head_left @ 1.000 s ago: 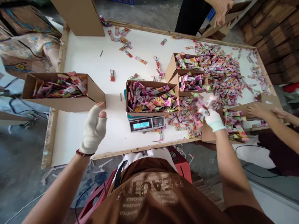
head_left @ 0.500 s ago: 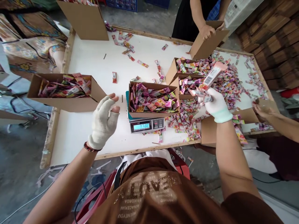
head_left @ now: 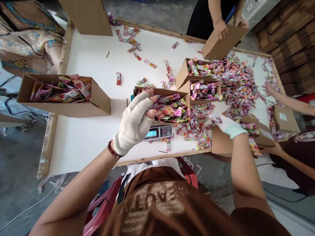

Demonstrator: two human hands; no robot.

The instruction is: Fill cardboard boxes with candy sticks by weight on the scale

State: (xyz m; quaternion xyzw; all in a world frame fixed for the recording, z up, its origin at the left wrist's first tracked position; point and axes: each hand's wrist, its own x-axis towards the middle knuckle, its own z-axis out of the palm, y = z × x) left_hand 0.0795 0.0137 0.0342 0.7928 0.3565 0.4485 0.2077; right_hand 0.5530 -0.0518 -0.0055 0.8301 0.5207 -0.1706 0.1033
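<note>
Currently, the left hand [head_left: 134, 123] is above the left part of the open cardboard box [head_left: 182, 94], its fingers open and a little bent, the thumb standing apart. This box, filled with small sachets [head_left: 169, 109], sits on the scale [head_left: 166, 131] near the middle of the white desk [head_left: 91, 141], and the left hand hides part of the display. At the right, the right hand [head_left: 226, 125] is near the loose heap [head_left: 199, 126], with a blurred sachet [head_left: 215, 118] at its fingers, though I cannot tell whether they grip it.
</note>
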